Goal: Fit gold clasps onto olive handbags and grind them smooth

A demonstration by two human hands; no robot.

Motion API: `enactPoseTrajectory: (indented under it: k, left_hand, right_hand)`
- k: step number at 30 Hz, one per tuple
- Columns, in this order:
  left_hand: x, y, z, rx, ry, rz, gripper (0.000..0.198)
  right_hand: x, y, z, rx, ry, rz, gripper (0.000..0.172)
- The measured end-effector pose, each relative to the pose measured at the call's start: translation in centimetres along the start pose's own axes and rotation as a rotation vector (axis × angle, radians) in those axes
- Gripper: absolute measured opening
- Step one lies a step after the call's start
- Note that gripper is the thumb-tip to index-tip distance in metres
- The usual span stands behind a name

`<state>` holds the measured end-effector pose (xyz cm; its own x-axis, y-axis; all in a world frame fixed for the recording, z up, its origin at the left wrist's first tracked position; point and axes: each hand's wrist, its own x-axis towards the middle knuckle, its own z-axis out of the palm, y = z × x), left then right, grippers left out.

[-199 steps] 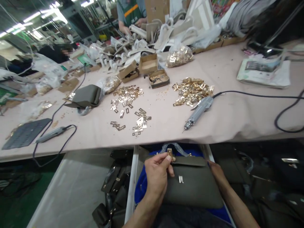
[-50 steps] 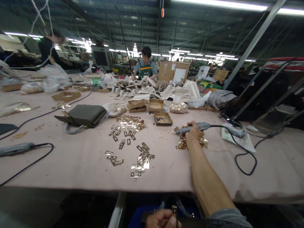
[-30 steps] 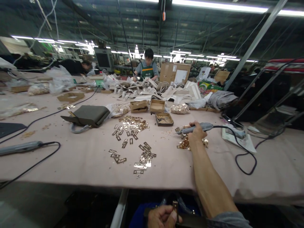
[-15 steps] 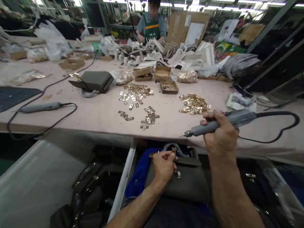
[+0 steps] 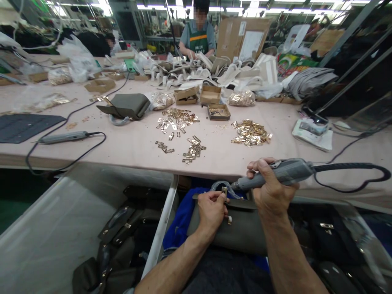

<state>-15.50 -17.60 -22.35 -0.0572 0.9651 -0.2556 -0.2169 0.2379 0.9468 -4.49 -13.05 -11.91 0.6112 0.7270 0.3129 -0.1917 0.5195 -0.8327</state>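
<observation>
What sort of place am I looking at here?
Most likely a bag-making workshop: gold-coloured fittings lie heaped on the table, the person's right hand holds a corded power tool near a grey-green bag, and a similar bag lies on the table.

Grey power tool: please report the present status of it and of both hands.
Left hand pinching gold plate at bag flap. Right hand gripping grey power tool, its tip near gold plate. Wrapped handle close beside tip.

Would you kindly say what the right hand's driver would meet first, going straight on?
The driver points toward the gold plate in the left hand, probably met first, though the plastic-wrapped handle lies close and depth is unclear.
</observation>
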Motion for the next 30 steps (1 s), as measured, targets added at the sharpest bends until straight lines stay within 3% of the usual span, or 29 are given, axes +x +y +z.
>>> enactPoseTrajectory:
  k: [15,22,30]
  left_hand:
    - [0.0,0.1,-0.1,0.018,-0.003,-0.004,0.034]
    - [0.0,-0.2,-0.2,0.026,-0.009,0.004,0.034]
    - [-0.1,0.0,-0.2,0.053,-0.011,0.051,0.031]
  right_hand:
    - [-1.2,0.4,1.1,-0.065,-0.002,0.004,0.02]
    - [-2.2,0.0,1.1,-0.194,-0.131,-0.02,0.011]
    - [-2.8,-0.7,0.5,-0.318,-0.302,0.002,0.016]
